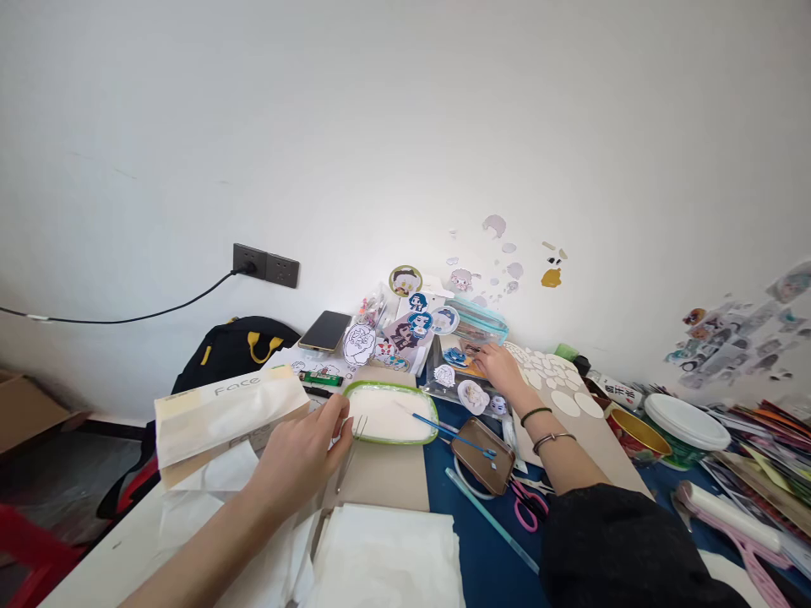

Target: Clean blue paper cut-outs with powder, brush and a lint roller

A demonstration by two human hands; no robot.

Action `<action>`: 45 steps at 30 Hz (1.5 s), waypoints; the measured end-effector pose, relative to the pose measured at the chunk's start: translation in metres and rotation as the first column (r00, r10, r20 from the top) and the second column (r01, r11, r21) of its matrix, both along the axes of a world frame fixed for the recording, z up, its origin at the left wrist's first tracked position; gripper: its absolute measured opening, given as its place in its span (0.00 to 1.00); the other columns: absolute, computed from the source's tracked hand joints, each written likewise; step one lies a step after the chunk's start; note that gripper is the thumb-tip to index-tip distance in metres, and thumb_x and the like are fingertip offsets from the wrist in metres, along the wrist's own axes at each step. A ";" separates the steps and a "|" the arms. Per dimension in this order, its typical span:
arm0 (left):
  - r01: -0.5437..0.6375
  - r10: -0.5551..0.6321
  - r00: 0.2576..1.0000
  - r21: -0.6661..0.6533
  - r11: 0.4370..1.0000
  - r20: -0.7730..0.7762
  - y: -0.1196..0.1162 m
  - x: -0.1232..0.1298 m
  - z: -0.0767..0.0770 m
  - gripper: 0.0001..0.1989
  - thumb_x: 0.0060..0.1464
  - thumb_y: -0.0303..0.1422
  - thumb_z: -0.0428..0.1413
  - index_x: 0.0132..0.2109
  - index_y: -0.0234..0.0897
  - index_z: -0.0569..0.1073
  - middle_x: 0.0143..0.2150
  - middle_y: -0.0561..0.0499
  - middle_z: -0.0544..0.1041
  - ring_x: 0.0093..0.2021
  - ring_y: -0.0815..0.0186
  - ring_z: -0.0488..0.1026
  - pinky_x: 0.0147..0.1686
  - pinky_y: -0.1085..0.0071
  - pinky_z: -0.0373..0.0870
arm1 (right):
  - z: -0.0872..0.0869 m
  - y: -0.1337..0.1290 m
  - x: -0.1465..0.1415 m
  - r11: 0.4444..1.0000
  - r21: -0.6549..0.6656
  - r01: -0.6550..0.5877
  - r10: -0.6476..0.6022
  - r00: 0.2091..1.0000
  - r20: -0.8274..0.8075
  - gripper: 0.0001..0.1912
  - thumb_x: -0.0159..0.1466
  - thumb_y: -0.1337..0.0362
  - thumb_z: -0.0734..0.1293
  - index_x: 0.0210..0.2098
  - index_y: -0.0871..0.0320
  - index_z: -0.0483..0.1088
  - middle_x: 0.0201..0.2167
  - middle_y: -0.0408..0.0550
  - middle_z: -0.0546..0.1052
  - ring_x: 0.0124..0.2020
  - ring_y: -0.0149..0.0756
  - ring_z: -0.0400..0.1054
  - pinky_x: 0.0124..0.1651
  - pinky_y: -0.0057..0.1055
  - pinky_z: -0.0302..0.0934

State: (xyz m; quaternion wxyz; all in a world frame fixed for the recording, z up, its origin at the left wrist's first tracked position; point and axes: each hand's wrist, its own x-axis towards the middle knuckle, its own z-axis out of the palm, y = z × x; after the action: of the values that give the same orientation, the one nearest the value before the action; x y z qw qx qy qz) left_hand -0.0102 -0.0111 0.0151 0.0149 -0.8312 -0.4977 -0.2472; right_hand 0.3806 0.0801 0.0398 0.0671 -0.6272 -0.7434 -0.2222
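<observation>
My left hand [309,449] is closed on a pair of thin metal tweezers [345,466], their two tips pointing up beside a shallow green-rimmed tray [437,420] with a white inside. Farther back, my right hand [498,369] reaches to a clear plastic bag [426,390] carrying paper cut-outs. Its fingers are drawn together at a blue and orange cut-out [457,358]; whatever they pinch is too small to make out. Round white cut-outs [473,397] lie just below that hand. A blue-handled brush [449,432] spans from the tray to a brown dish [482,456].
Left of the tray are a tissue pack [231,414] and a phone [325,330]. White tissues [386,557] lie in front. Pink scissors [527,505] and a teal pen [491,522] rest on the blue surface. A lidded tub [687,422] stands right. The wall [405,127] closes the back.
</observation>
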 end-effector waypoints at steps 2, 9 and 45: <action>0.001 -0.001 1.000 0.000 1.000 0.000 -0.001 0.000 0.000 0.07 0.62 0.32 0.39 0.36 0.40 0.58 0.27 0.55 0.73 0.23 0.64 0.70 0.22 0.71 0.49 | -0.002 0.002 0.000 1.000 0.024 -0.015 0.015 1.000 -0.011 0.09 0.67 0.61 0.64 0.43 0.60 0.70 0.45 0.49 0.73 0.44 0.37 0.69 0.48 0.41 0.66; 0.002 -0.002 1.000 0.010 1.000 0.014 -0.002 0.000 0.002 0.06 0.61 0.31 0.40 0.36 0.40 0.59 0.28 0.54 0.73 0.25 0.63 0.72 0.23 0.71 0.50 | -0.007 -0.002 0.008 0.987 0.157 -0.027 0.051 0.987 -0.153 0.08 0.67 0.61 0.64 0.39 0.60 0.71 0.41 0.47 0.74 0.41 0.35 0.70 0.45 0.38 0.67; 0.038 -0.039 0.999 0.068 0.997 0.008 -0.007 0.002 0.001 0.07 0.62 0.34 0.40 0.37 0.40 0.60 0.27 0.55 0.74 0.22 0.66 0.71 0.21 0.72 0.49 | 0.030 -0.043 -0.006 0.984 -0.042 0.175 -0.180 0.963 -0.201 0.10 0.67 0.60 0.64 0.43 0.60 0.70 0.43 0.49 0.74 0.42 0.36 0.70 0.46 0.39 0.66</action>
State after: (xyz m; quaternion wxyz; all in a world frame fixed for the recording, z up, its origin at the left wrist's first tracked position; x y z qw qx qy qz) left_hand -0.0080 -0.0181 0.0159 0.0360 -0.8385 -0.4731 -0.2680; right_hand 0.3751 0.0371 0.0698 0.1153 -0.7115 -0.6760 -0.1529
